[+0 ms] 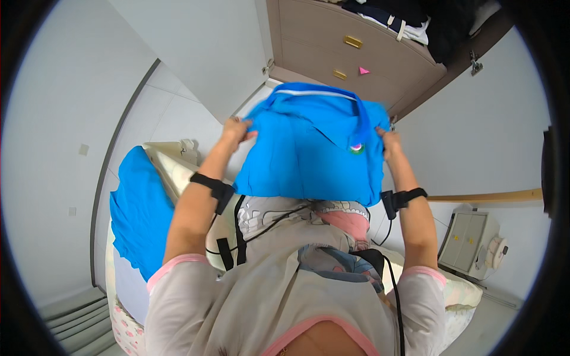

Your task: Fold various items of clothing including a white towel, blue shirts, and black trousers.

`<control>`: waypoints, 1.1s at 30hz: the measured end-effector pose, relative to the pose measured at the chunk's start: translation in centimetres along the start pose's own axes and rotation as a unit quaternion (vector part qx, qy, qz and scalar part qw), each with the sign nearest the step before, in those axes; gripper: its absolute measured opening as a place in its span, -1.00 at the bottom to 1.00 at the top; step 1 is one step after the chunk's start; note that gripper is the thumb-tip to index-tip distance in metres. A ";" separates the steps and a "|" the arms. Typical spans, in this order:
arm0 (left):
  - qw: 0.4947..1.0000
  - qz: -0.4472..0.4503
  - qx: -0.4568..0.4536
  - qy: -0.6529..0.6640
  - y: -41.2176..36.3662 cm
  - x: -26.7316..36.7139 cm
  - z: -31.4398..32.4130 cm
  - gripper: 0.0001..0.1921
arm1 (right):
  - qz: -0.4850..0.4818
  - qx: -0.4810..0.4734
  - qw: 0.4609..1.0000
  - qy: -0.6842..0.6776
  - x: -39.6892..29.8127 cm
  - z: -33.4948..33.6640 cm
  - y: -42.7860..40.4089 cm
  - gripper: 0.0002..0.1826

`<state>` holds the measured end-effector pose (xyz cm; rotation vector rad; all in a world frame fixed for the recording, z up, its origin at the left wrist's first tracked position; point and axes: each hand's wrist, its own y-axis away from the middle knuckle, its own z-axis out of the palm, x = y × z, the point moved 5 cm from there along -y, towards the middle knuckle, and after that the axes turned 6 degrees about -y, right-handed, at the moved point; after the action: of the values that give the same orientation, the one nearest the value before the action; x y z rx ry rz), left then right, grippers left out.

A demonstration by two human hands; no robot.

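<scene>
A bright blue collared shirt (289,155) hangs spread between my two hands, above my lap. Its darker blue collar with a white stripe lies along the far edge, and a round badge (357,148) shows near the right side. My left hand (238,131) pinches the cloth at the left edge. At the opposite edge my right hand (388,140) grips it, with its fingers partly behind the fabric. Another blue garment (140,209) lies crumpled on the bed to my left.
Ahead stands an open wardrobe with drawers (311,40), and dark and white clothes (392,18) above them. Its white doors (196,44) swing out on both sides. Black straps (213,189) with cables circle my forearms. A small grey cabinet (465,242) stands at the right.
</scene>
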<state>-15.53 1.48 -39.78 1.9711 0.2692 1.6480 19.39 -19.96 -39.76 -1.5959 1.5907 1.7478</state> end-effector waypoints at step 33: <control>0.970 0.059 -0.180 -0.152 11.0 -1.1 -1.0 -0.50 | 0.094 -0.269 0.949 -0.134 5.0 -6.0 5.0 -0.36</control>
<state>-18.84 -7.85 -34.85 1.9435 -0.2513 1.3232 16.83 -28.86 -39.99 -1.3498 1.2313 2.5413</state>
